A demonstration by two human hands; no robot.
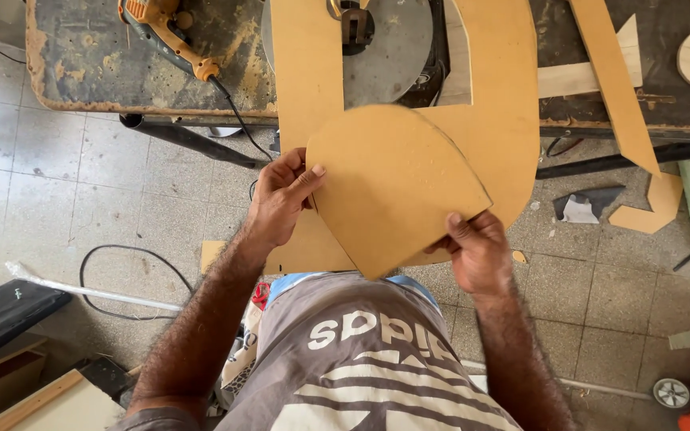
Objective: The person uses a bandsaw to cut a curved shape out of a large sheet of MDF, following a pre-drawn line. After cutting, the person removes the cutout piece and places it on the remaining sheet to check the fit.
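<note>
A teardrop-shaped panel (393, 187) of tan fibreboard, rounded at one end and drawn to a blunt point at the other, is held flat in front of the person's chest, just above the larger offcut sheet (497, 104) from which its outline appears to have been cut. The left hand (281, 199) pinches the panel's left edge, thumb on the upper face and fingers curled beneath. The right hand (479, 254) grips the lower right edge in the same way, thumb on top. Both hands are closed on the panel.

As a judgement, the cutting of this piece looks complete: the panel is free of the sheet, its edge continuous, and the sheet shows a matching curved void. Whether the edge is sanded cannot be told.

The board is matte, uniformly tan and smooth-faced, with a slightly paler cut edge. The offcut sheet rests on the saw table (389, 48), a grey metal disc with a blade housing at its centre, set in a worn, stained workbench (105, 72). An orange power tool (165, 28) lies on the bench, its black cord hanging down. Further offcuts (648, 207) lie on the speckled tile floor (65, 183), near a looped black cable (129, 279).
</note>
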